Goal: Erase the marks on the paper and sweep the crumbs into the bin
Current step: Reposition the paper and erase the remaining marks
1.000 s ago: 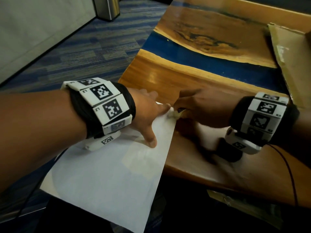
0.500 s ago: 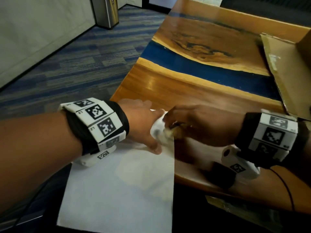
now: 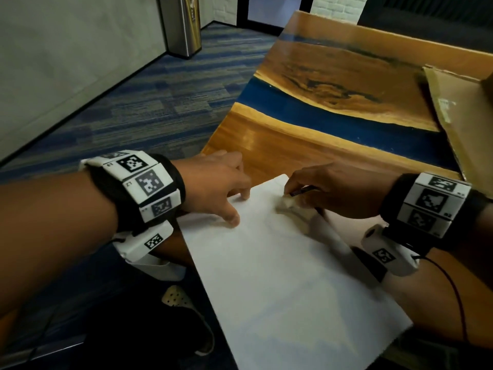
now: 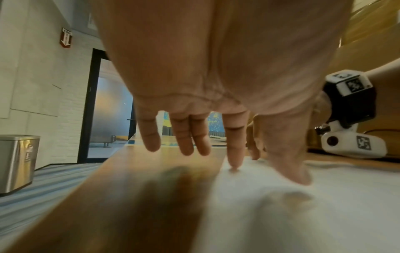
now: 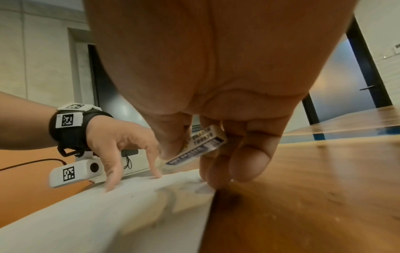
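Note:
A white sheet of paper (image 3: 288, 276) lies on the wooden table (image 3: 280, 145), its near part overhanging the table's front edge. My left hand (image 3: 229, 193) presses on the sheet's far left part with the straight thumb and forefinger (image 4: 234, 154); the other fingers hover above the wood. My right hand (image 3: 314, 190) pinches a white eraser (image 5: 197, 149) in a printed sleeve between thumb and fingers, its low end just above the sheet's far corner. Any marks there are too faint to make out. A steel bin (image 3: 184, 25) stands on the floor at the far left.
A flat piece of cardboard (image 3: 458, 124) lies on the table at the right. A blue band (image 3: 346, 118) crosses the tabletop. Striped blue carpet (image 3: 133, 108) runs between the table and the grey wall. A doorway (image 4: 108, 111) opens beyond the bin.
The paper has shifted right and further onto the table. My right hand with the eraser has moved right, away from the left hand, which stays pressed on the sheet.

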Demonstrator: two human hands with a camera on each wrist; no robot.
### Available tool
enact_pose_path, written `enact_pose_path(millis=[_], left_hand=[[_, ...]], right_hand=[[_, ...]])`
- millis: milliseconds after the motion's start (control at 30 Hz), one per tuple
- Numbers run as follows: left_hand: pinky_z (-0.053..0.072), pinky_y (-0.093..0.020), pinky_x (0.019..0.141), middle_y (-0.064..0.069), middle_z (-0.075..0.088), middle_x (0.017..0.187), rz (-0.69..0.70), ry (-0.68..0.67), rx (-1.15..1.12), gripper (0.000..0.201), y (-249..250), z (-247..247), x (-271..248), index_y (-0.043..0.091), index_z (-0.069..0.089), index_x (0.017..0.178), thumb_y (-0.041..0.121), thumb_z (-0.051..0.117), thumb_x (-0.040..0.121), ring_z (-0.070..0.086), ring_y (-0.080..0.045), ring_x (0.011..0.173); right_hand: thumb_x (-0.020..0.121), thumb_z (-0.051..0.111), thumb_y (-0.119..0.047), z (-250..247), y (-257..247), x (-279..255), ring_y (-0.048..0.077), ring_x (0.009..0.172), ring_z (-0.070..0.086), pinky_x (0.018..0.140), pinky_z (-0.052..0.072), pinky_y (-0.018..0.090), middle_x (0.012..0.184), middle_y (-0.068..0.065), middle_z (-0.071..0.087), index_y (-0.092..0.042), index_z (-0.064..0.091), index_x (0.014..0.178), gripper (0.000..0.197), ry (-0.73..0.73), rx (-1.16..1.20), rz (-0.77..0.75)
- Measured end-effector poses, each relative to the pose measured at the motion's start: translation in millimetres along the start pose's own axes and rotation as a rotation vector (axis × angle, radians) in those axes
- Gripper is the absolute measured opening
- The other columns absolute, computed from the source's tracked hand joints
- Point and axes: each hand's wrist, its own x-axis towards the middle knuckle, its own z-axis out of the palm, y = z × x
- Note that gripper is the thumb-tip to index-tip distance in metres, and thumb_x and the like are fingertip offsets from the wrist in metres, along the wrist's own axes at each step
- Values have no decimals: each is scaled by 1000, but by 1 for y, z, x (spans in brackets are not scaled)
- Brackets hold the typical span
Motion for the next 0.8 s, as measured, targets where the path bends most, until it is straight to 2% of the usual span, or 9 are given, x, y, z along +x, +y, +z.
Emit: enact_pose_path(millis=[67, 133, 200, 267, 433, 567, 633, 733, 800], left_hand=[[36, -42, 110, 13, 25, 150, 14, -14, -21, 79, -5, 1, 7, 53, 37, 143, 65, 75, 75, 27, -17, 138], [23, -52, 119, 15, 3, 164, -10, -97, -12, 97, -8, 1, 13, 62, 14, 149, 68, 74, 73, 8, -22, 151], [12, -59, 122, 16, -13, 166, -17, -156, 17, 99, -12, 3, 19, 66, 4, 148, 74, 69, 74, -8, -23, 154], [9, -64, 121, 14, -19, 166, 4, -184, 40, 94, -14, 4, 22, 69, 3, 146, 77, 64, 75, -16, -23, 154], [11, -67, 119, 13, -23, 165, 7, -212, 65, 85, -16, 7, 18, 75, 0, 141, 80, 57, 78, -17, -26, 154], [13, -66, 120, 13, -24, 165, -34, -207, 86, 98, -15, 9, 18, 70, -5, 145, 88, 56, 70, -18, -24, 154], [13, -67, 118, 13, -26, 165, -43, -226, 88, 109, -16, 10, 18, 70, -8, 144, 91, 60, 61, -20, -24, 153], [14, -69, 117, 13, -29, 164, -52, -247, 84, 116, -15, 10, 17, 70, -10, 143, 91, 64, 56, -22, -24, 153], [15, -68, 118, 12, -29, 164, -51, -246, 88, 117, -14, 10, 18, 69, -10, 143, 89, 65, 56, -22, -25, 153]], right_hand=[[101, 53, -39, -3, -3, 7, 9, 104, 58, 93, 49, 36, 118, -14, 64, -41, 58, 124, 24, 12, 5, 15], [100, 54, -40, -2, -6, 15, 12, 102, 58, 91, 49, 37, 117, -12, 64, -41, 56, 124, 24, 14, 3, 46], [100, 54, -35, 0, -8, 22, 14, 100, 55, 86, 46, 34, 117, -9, 62, -37, 54, 126, 26, 11, -45, 83], [101, 53, -34, 1, -9, 24, 13, 94, 53, 79, 41, 31, 112, -8, 60, -33, 53, 125, 24, 18, -90, 104], [101, 52, -40, 3, -13, 17, 2, 79, 49, 68, 36, 23, 96, -16, 56, -32, 57, 117, 19, 53, -124, 89], [101, 52, -38, 7, -14, 16, 6, 78, 51, 61, 36, 21, 96, -10, 61, -27, 59, 117, 21, 78, -163, 132], [101, 51, -38, 11, -25, 12, 14, 84, 56, 66, 44, 26, 104, -4, 66, -26, 59, 116, 21, 83, -198, 72], [100, 50, -44, 27, -50, 4, 19, 89, 60, 78, 52, 38, 106, -4, 66, -26, 58, 115, 24, 2, -147, -119], [101, 49, -43, 23, -44, 11, 20, 89, 61, 79, 52, 39, 104, -4, 67, -26, 58, 115, 24, 14, -176, -72]])
